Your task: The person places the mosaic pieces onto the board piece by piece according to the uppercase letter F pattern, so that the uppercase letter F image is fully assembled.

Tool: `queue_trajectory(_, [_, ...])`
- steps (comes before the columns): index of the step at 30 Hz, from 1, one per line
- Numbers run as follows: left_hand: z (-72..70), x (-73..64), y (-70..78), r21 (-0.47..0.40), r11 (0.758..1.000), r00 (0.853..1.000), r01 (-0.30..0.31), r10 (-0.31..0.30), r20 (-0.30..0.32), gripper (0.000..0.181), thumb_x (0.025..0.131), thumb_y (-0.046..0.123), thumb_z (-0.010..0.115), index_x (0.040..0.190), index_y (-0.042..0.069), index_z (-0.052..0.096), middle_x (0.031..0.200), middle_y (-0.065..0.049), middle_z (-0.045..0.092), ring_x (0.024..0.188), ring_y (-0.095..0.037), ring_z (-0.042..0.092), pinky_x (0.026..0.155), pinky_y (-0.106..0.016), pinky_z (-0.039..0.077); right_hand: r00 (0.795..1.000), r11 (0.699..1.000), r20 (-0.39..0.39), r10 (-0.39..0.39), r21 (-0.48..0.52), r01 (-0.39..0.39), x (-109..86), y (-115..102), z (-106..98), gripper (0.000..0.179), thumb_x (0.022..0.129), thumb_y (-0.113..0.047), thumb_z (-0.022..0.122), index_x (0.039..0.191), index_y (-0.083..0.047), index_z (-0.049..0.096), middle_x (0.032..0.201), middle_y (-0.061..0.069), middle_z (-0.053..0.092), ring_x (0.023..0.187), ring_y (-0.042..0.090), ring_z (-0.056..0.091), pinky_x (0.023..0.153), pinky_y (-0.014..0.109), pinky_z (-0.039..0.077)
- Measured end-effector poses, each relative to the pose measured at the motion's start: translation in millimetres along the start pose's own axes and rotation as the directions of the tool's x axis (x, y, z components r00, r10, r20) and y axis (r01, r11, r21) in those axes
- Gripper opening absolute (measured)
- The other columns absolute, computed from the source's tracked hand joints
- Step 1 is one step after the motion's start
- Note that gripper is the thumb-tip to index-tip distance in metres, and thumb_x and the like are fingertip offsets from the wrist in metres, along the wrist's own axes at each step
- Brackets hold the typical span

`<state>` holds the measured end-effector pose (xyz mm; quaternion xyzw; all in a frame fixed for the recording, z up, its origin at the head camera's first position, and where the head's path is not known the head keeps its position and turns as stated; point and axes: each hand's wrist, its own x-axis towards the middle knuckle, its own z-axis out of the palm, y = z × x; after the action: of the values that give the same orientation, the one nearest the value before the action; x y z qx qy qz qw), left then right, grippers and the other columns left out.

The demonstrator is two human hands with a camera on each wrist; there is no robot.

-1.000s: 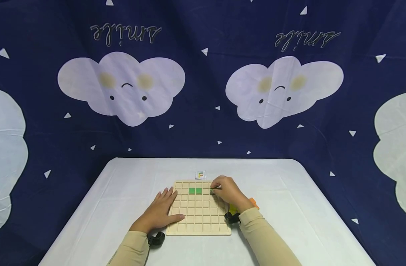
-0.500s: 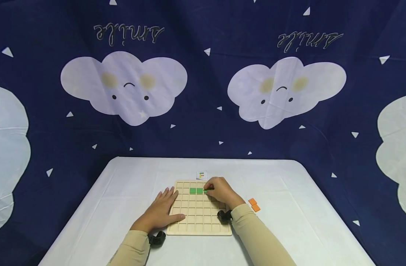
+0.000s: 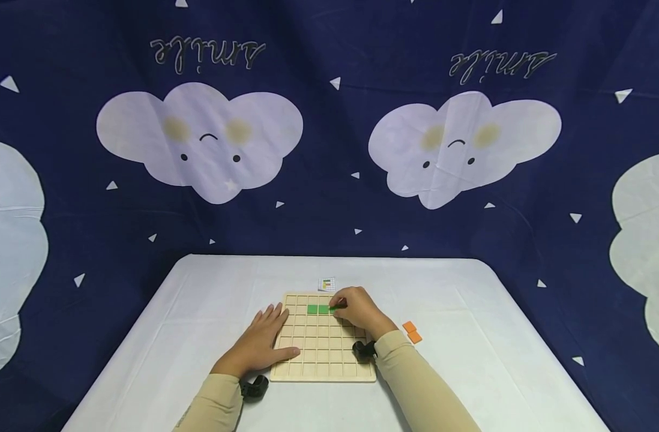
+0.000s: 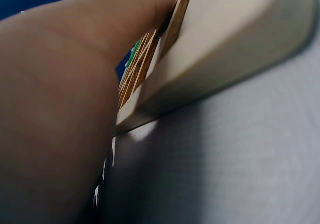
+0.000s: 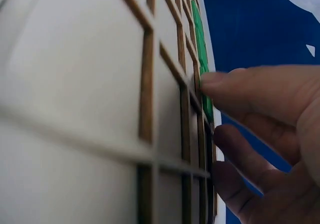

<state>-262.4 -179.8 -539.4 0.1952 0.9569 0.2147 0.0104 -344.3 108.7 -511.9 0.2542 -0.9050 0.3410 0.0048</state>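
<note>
Navy cloth's [image 3: 318, 138] hanging behind the white table [image 3: 146, 360], and upside-down clouds [image 3: 205, 114] plus "smile" lettering [image 3: 206, 54] are kinda decorating it.

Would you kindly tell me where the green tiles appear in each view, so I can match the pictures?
Head: green tiles in the lower half, near mid-width, beside the right hand.
Left wrist: green tiles show as a sliver, upper half, left of centre.
Right wrist: green tiles form a strip, mostly upper half, right of centre.
Shared landmark: the gridded board.
</note>
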Motion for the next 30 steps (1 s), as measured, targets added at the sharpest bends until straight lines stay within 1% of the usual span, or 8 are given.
queue_trajectory(4, [1.6,1.4,-1.0,0.002,1.000,1.000,-0.007,0.007,0.002,0.110,0.089,0.076,0.064,0.162,-0.001,0.036,0.170,-0.021,0.023,0.157,-0.039,0.015,0.126,-0.053,0.009,1.000,0.998,-0.015,0.023,0.052,-0.022,-9.0,3,-9,0.017,0.090,-0.005,0.085,0.106,-0.010,0.081,0.104,-0.003,0.073,0.093,0.014,0.067,0.083,0.037,0.059])
queue_trajectory(7, [1.9,1.1,-1.6,-0.003,1.000,1.000,-0.014,0.014,-0.003,0.110,0.089,0.076,0.064,0.162,-0.002,0.036,0.170,-0.022,0.023,0.157,-0.039,0.016,0.126,-0.054,0.009,0.998,0.997,-0.052,0.034,0.077,-0.030,-18.1,8,-22,0.017,0.093,-0.006,0.081,0.110,-0.007,0.080,0.110,0.001,0.072,0.099,0.020,0.068,0.083,0.039,0.060])
queue_trajectory(11, [0.7,0.4,-1.4,-0.011,1.000,1.000,-0.019,0.019,-0.005,0.109,0.090,0.074,0.065,0.162,-0.002,0.036,0.169,-0.023,0.024,0.157,-0.040,0.016,0.126,-0.055,0.009,0.991,0.997,-0.126,0.055,0.055,-0.049,-30.8,18,-40,0.016,0.094,-0.008,0.081,0.110,-0.009,0.080,0.113,0.003,0.074,0.099,0.025,0.067,0.085,0.045,0.059])
queue_trajectory(14, [-0.3,0.7,-1.0,-0.007,1.000,1.000,-0.018,0.018,0.001,0.109,0.090,0.074,0.065,0.162,-0.002,0.035,0.169,-0.022,0.023,0.157,-0.040,0.015,0.126,-0.054,0.009,0.984,0.995,-0.152,0.096,0.042,-0.091,-41.2,27,-52,0.018,0.093,-0.010,0.082,0.110,-0.011,0.081,0.113,0.003,0.074,0.098,0.026,0.067,0.086,0.047,0.058])
queue_trajectory(20, [-0.5,0.7,-0.5,-0.013,1.000,1.000,-0.022,0.022,0.000,0.108,0.090,0.073,0.065,0.162,-0.002,0.036,0.169,-0.023,0.023,0.157,-0.040,0.015,0.126,-0.055,0.008,0.981,0.985,-0.082,0.173,0.012,-0.173,-62.9,41,-65,0.021,0.092,-0.013,0.083,0.113,-0.014,0.080,0.116,0.001,0.071,0.106,0.026,0.065,0.092,0.051,0.056])
queue_trajectory(23, [0.4,0.9,-1.1,-0.007,1.000,1.000,-0.021,0.021,0.001,0.108,0.090,0.074,0.065,0.162,-0.002,0.036,0.169,-0.023,0.023,0.157,-0.040,0.014,0.126,-0.054,0.008,0.983,0.983,-0.035,0.180,-0.021,-0.181,-72.2,46,-66,0.022,0.091,-0.010,0.084,0.111,-0.014,0.080,0.113,-0.003,0.072,0.109,0.024,0.065,0.096,0.051,0.055])
queue_trajectory(27, [0.8,1.0,-1.1,-0.004,1.000,1.000,-0.023,0.023,-0.004,0.108,0.090,0.073,0.065,0.162,-0.002,0.036,0.169,-0.023,0.023,0.157,-0.040,0.014,0.126,-0.054,0.008,0.987,0.986,-0.009,0.163,-0.035,-0.163,-80.6,52,-65,0.024,0.086,-0.001,0.085,0.105,-0.013,0.080,0.107,-0.005,0.072,0.102,0.019,0.066,0.097,0.048,0.054])
queue_trajectory(30, [0.6,1.0,0.0,-0.013,1.000,1.000,-0.024,0.024,-0.005,0.107,0.090,0.072,0.066,0.161,-0.003,0.036,0.169,-0.024,0.023,0.157,-0.041,0.014,0.126,-0.055,0.008,0.988,0.988,0.005,0.153,-0.035,-0.153,-84.5,55,-64,0.025,0.082,0.002,0.085,0.101,-0.013,0.079,0.101,-0.007,0.069,0.094,0.017,0.063,0.091,0.045,0.055])
